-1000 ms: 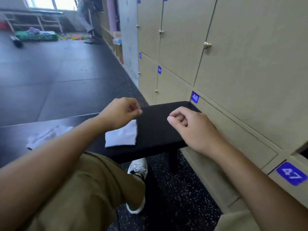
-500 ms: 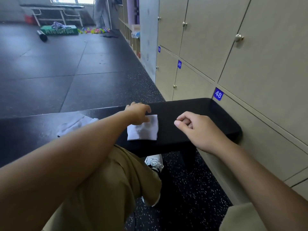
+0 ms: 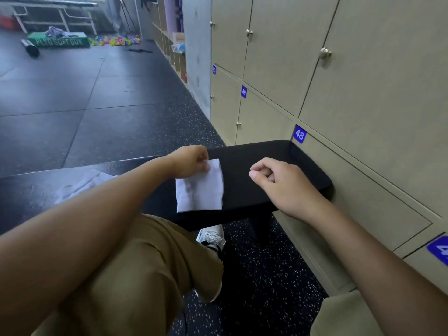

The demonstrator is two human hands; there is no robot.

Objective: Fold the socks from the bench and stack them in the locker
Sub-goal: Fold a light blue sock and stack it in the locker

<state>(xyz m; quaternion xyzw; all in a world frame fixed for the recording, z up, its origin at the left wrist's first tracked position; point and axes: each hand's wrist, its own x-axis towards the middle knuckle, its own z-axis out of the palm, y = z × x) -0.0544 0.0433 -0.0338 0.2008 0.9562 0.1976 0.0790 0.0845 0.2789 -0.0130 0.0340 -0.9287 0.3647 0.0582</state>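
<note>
We sit on a black padded bench (image 3: 278, 166) in a gym room with dark rubber floor tiles, a wall of beige lockers (image 3: 363, 105) running along our right side, all doors in view closed. Far left on the bench lies an unfolded white sock (image 3: 80, 185), partly hidden behind our left forearm. That forearm reaches forward across our tan trouser leg, and our left hand (image 3: 189, 162) is curled, fingertips pinching the upper left corner of the folded white sock (image 3: 200, 187), which lies as a flat rectangle on the bench near its front edge; whether that corner is lifted off the padding is hard to judge from this angle. To the right, well apart from the sock, our right hand (image 3: 281, 183) hovers over the bench end, wrist bent inward, fingers loosely curled with the thumb against the index finger, holding nothing. Below, a white sneaker (image 3: 212, 236) shows under the bench.
</note>
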